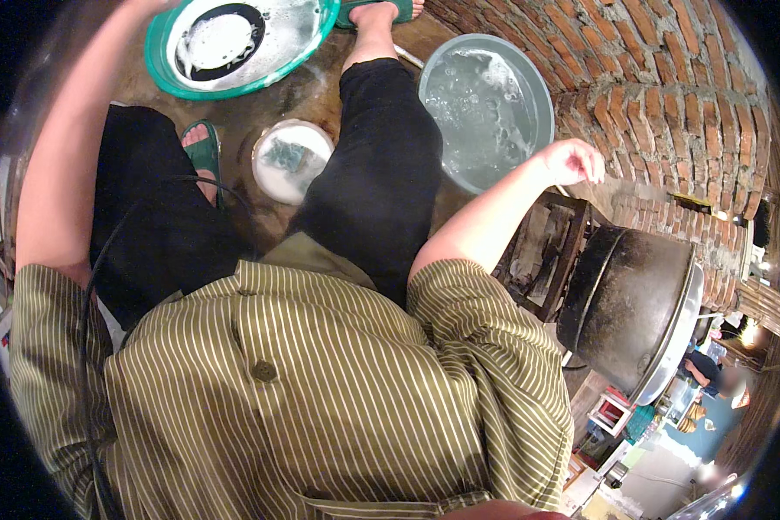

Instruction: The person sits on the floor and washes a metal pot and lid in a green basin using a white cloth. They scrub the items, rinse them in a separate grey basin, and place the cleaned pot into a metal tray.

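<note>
My left hand (159, 4) is cut off by the top edge, so its fingers are hidden. It is nearest to a green-rimmed basin (159, 77) of white suds. A round black dish or pan (258, 32) sits in the basin with foam over its middle. My right hand (573, 162) hangs in the air beside a grey tub (545, 107) of cloudy water, its fingers loosely curled and nothing visible in them. Between my legs stands a small white tub (257, 172) with suds and something teal inside.
On my right, a large blackened metal pot (630, 305) stands by a dark frame (541, 257). A brick wall (663, 123) rises beyond the grey tub. Farther back a person (702, 372) is near stacked household items. A black cable (86, 325) runs along my left arm.
</note>
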`<action>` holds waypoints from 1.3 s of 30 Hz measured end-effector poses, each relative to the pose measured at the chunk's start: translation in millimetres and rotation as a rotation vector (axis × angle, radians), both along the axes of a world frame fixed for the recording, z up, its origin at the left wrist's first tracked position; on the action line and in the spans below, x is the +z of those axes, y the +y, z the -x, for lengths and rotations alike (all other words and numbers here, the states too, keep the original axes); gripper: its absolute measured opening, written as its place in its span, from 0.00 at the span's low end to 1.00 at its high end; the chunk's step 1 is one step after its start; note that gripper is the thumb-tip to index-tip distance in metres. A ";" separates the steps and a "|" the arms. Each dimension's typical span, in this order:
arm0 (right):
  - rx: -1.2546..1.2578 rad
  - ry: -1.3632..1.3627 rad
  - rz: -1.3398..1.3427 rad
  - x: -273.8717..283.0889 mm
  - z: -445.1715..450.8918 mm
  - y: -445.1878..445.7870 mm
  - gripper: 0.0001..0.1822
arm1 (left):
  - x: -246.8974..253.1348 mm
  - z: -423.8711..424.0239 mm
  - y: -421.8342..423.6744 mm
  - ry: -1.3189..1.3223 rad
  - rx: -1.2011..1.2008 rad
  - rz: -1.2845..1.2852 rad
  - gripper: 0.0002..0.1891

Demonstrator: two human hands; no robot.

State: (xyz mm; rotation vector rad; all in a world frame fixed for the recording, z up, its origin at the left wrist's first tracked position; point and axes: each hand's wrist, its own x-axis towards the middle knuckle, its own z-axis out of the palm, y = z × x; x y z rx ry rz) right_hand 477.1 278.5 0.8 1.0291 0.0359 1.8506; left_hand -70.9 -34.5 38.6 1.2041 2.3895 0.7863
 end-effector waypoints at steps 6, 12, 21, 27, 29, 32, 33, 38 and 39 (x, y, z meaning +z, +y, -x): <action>0.006 -0.122 -0.012 -11.2 7.5 -2.5 0.08 | 5.7 -13.1 3.2 0.034 -0.030 0.013 0.14; -0.305 -2.607 0.269 -196.5 -21.2 51.7 0.14 | 10.3 -14.0 -6.3 0.122 -0.027 0.026 0.15; -0.682 -3.601 -1.061 -215.9 -12.6 61.6 0.21 | 6.9 -9.7 -4.9 0.083 -0.050 0.061 0.15; -1.411 -3.105 -1.353 -84.5 92.4 63.5 0.17 | 16.1 -15.3 9.0 0.168 -0.133 0.043 0.16; -1.263 -2.828 -1.335 -68.4 137.4 49.9 0.17 | 14.1 -11.8 14.8 0.158 -0.143 0.033 0.17; -0.171 -2.310 -0.819 -62.1 199.8 13.6 0.12 | 7.8 -5.2 17.4 0.132 -0.144 -0.017 0.18; -0.020 -2.276 -0.835 -61.6 213.7 2.5 0.09 | 6.7 -4.6 17.7 0.122 -0.148 -0.042 0.18; -0.730 -2.535 -1.893 -129.1 248.2 31.8 0.12 | 15.5 -14.0 16.1 0.043 -0.097 -0.003 0.17; -0.764 -2.519 -1.985 -134.9 252.3 30.4 0.12 | 18.3 -17.7 14.0 -0.007 -0.059 0.012 0.17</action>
